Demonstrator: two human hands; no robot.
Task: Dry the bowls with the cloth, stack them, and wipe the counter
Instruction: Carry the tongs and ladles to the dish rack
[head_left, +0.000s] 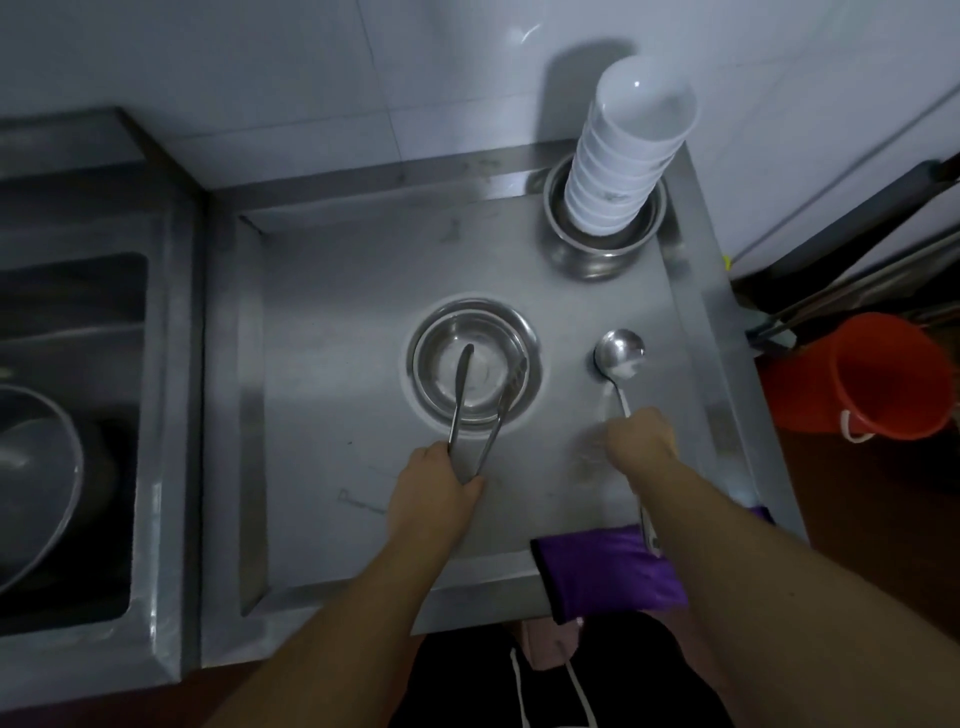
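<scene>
A steel bowl (441, 387) sits upright in the middle of the steel counter (332, 332). My left hand (431, 480) grips metal tongs (488, 410) whose tips reach into that bowl. My right hand (641, 439) holds a steel ladle (619, 349) by its handle, its scoop resting on the counter right of the bowl. A tall stack of white bowls (628, 150) stands in steel bowls (597, 249) at the back right corner. A purple cloth (602, 571) hangs over the counter's front edge, under my right forearm.
A sink (72, 364) lies to the left with a large metal basin (36, 483) in it. An orange bucket (872, 379) stands on the floor to the right, beside dark poles. White tiled wall rises behind the counter.
</scene>
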